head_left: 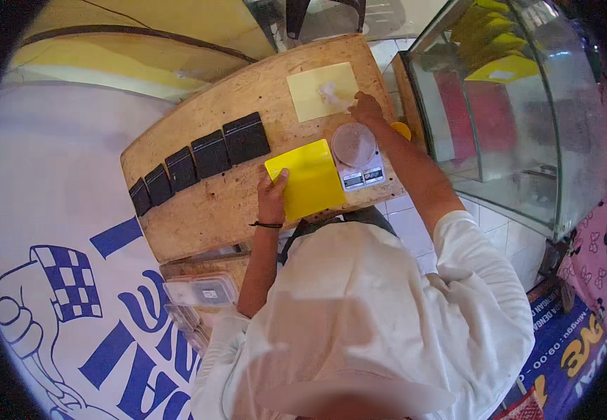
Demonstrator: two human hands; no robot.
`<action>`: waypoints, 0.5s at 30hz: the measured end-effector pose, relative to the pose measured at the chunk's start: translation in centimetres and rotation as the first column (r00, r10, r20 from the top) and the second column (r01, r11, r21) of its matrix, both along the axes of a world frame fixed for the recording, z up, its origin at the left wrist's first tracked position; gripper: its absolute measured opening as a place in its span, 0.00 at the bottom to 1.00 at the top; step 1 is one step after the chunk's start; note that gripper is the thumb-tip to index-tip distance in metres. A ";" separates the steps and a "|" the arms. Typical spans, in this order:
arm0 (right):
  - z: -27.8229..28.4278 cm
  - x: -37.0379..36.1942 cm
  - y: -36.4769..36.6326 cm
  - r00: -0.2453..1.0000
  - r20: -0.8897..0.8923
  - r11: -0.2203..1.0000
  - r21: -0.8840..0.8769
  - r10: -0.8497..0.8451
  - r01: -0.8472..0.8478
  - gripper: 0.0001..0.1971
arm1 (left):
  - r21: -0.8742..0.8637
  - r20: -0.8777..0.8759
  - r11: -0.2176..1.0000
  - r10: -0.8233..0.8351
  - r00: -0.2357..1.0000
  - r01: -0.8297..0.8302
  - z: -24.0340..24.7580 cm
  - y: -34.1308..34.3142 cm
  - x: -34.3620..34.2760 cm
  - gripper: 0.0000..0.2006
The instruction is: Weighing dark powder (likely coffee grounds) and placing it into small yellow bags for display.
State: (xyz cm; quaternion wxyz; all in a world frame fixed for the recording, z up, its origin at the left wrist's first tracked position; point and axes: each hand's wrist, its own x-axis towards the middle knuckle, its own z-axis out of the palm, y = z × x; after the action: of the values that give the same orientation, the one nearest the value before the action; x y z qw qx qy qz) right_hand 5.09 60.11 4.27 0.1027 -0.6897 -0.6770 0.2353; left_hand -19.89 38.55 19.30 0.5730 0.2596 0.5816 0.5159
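Observation:
My left hand [272, 199] grips the left edge of a flat, glossy yellow rectangular piece [308, 183], its thumb on top and the other fingers hidden beneath. Right of that piece, nearly touching it, a white kitchen scale [363, 179] carries a round, shallow greyish dish or pan [354, 145]. Beyond the scale, a pale yellow sheet [308, 106] bears a small whitish, see-through clump [329, 91]. Over the sheet's right edge reaches my right hand [367, 110], fingers bent together beside the clump. Whatever they pinch, if anything, is too small to make out.
Several black flat pouches [210, 153] form a row on the wooden table [177, 231]. A glass cabinet [506, 133] stands to the right, near an orange-yellow round item [401, 130]. Clear plastic boxes [209, 290] lie lower left; a dark chair [326, 14] is at the far side.

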 end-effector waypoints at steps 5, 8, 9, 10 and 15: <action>-2.4 0.3 1.2 1.000 -0.016 0.998 -0.062 0.009 -0.010 0.16 | -0.135 0.004 0.991 0.023 1.000 -0.023 0.8 0.0 -0.2 0.10; -2.7 0.1 1.2 0.999 -0.033 0.998 -0.060 -0.004 0.002 0.13 | -0.112 -0.075 0.992 0.041 0.996 -0.049 1.5 0.0 0.0 0.10; -2.4 -0.1 1.2 0.997 -0.072 0.997 -0.066 -0.034 0.030 0.13 | -0.113 -0.069 0.992 0.051 0.996 -0.059 1.4 0.0 -0.1 0.09; -2.1 -0.2 1.2 0.997 -0.072 0.997 -0.069 -0.029 0.024 0.13 | -0.112 -0.064 0.991 0.061 0.996 -0.068 1.4 0.0 -0.1 0.09; -3.4 0.4 1.8 0.984 -0.061 0.986 0.026 -0.165 0.166 0.08 | -0.110 -0.026 0.993 0.035 0.999 -0.038 1.2 0.2 0.1 0.10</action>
State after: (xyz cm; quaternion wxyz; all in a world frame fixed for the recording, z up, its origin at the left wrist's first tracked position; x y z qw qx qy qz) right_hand 5.45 61.89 0.83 0.1525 -0.7347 -0.6177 0.2353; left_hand -19.82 38.78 20.47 0.5699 0.2230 0.6207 0.4902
